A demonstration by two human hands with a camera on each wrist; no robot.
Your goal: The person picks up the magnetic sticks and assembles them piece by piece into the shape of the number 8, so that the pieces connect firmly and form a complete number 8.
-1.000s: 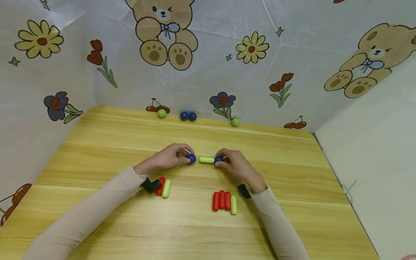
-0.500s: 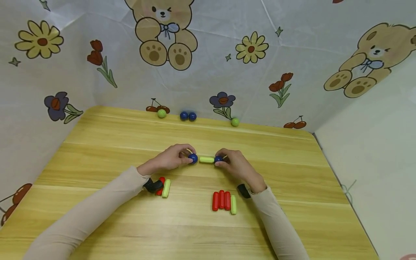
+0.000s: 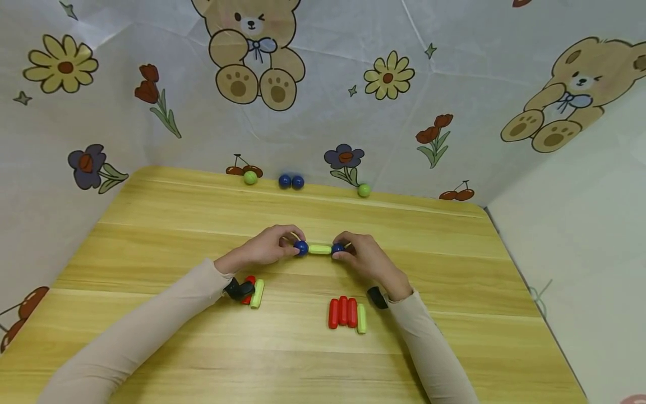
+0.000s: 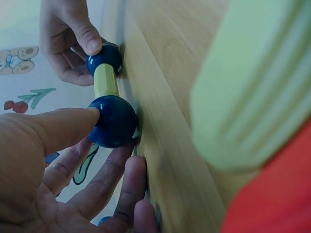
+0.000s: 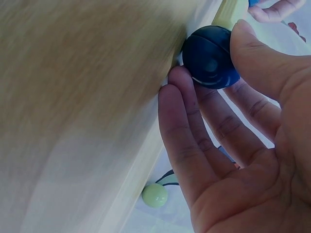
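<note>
My left hand (image 3: 266,246) pinches one glossy dark-blue ball (image 4: 115,124) at nine o'clock of a ridged light-green rod (image 3: 320,249); my right hand (image 3: 368,257) pinches another glossy dark-blue ball (image 5: 209,56) at three.

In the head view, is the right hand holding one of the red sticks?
No, the right hand pinches a blue ball at one end of a yellow-green stick.

Left grip (image 3: 267,246) pinching, right grip (image 3: 367,256) pinching

Blue ball (image 5: 210,56) in the right hand (image 5: 243,150)
</note>
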